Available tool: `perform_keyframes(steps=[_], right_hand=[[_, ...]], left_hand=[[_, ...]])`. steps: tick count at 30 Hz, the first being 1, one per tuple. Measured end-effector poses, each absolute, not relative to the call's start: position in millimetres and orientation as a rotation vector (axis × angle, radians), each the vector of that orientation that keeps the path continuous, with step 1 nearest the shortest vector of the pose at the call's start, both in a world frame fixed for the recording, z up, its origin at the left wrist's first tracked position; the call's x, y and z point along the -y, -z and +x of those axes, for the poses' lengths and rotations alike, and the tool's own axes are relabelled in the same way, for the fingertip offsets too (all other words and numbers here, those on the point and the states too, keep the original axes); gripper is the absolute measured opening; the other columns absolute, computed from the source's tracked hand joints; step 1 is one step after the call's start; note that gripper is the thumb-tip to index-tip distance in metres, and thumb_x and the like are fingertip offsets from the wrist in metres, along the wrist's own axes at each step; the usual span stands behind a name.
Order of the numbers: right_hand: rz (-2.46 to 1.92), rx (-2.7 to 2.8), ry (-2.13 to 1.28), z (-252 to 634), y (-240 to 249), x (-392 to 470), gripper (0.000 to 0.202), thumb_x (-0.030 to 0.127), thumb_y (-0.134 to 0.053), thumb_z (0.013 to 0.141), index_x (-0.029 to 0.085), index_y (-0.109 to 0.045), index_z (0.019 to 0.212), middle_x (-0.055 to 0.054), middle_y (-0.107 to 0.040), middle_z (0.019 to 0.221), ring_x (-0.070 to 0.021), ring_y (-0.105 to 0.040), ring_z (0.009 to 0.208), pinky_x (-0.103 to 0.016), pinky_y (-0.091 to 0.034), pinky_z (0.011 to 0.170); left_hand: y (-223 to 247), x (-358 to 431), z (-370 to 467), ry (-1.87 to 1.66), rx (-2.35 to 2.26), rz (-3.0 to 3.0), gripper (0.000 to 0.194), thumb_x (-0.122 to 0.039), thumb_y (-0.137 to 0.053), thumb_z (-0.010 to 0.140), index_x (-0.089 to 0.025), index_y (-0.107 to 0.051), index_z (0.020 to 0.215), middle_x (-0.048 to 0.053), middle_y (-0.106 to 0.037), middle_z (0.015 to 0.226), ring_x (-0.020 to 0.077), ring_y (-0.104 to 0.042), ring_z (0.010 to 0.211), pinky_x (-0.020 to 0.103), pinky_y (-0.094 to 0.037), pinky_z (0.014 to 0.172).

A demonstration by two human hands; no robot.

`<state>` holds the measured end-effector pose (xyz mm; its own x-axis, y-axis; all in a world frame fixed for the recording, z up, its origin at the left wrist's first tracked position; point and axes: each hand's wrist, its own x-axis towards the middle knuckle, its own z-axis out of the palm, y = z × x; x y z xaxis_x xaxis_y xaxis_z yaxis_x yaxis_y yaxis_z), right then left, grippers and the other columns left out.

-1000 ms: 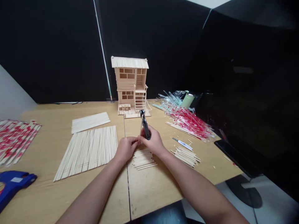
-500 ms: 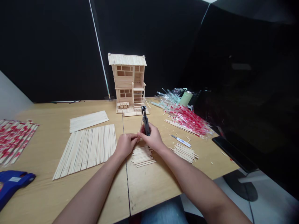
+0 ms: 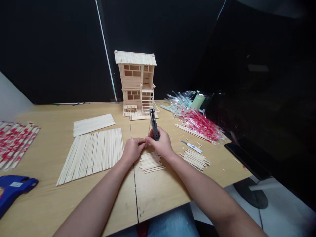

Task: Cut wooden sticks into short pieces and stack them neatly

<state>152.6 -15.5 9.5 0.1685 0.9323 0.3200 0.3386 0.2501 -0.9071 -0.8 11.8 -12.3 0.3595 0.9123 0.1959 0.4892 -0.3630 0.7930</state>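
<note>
Forearms angle inward across the table, hands meeting. The left hand has thumb and fingertips together at the foot of a near-upright stick. The right hand is clamped on a dark hand tool. Short sticks lie nearer than the fingertips; the stick house stands beyond.

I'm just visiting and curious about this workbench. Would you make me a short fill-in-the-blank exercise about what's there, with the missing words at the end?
The right hand grips a black tool, close to the fingers of the ____ hand.
The model house has ____ storeys under its roof.
The glue gun near the left edge of the view is coloured ____.
The craft knife lies to the ____ of the right hand.

Missing words: left; two; blue; right
</note>
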Motion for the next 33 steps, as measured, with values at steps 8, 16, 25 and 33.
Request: perform_keyframes(steps=[8,16,25,33], right_hand=[[-1.315,1.356,-0.643,149,-9,18,0.018,0.027,-0.072,0.071,0.02,-0.058,0.079,0.005,-0.06,0.07,-0.0138,-0.055,0.065,-0.025,-0.043,0.063],[-1.294,1.351,-0.689,152,-5,15,0.02,0.032,-0.07,0.074,0.02,-0.057,0.084,0.003,-0.061,0.073,-0.0147,-0.057,0.067,-0.026,-0.045,0.066],[-1.564,1.8,-0.726,181,-39,24,0.032,0.049,-0.061,0.087,0.017,-0.066,0.093,-0.004,-0.07,0.083,-0.0193,-0.063,0.076,-0.028,-0.043,0.068],[-1.792,2.034,-0.633,172,-41,37,0.036,0.056,-0.061,0.087,0.02,-0.063,0.087,-0.007,-0.071,0.083,-0.0216,-0.062,0.071,-0.027,-0.035,0.059]], left_hand=[[8,-12,-2,-0.862,-1.23,1.972,0.015,-0.025,-0.066,0.082,-0.021,-0.08,0.083,0.002,-0.079,0.085,0.0196,-0.072,0.078,0.026,-0.051,0.076],[9,-14,-1,-0.832,-1.195,2.07,0.023,-0.03,-0.059,0.087,-0.02,-0.079,0.087,0.004,-0.079,0.085,0.0185,-0.07,0.074,0.026,-0.046,0.07],[-20,-9,-25,-0.767,-1.348,2.1,0.027,-0.031,-0.058,0.086,-0.017,-0.069,0.065,-0.001,-0.064,0.058,0.0134,-0.054,0.057,0.025,-0.034,0.058],[-30,-1,-19,-0.462,-1.577,2.39,0.028,-0.025,-0.05,0.091,-0.02,-0.073,0.075,0.009,-0.072,0.073,0.0201,-0.061,0.064,0.029,-0.034,0.061]])
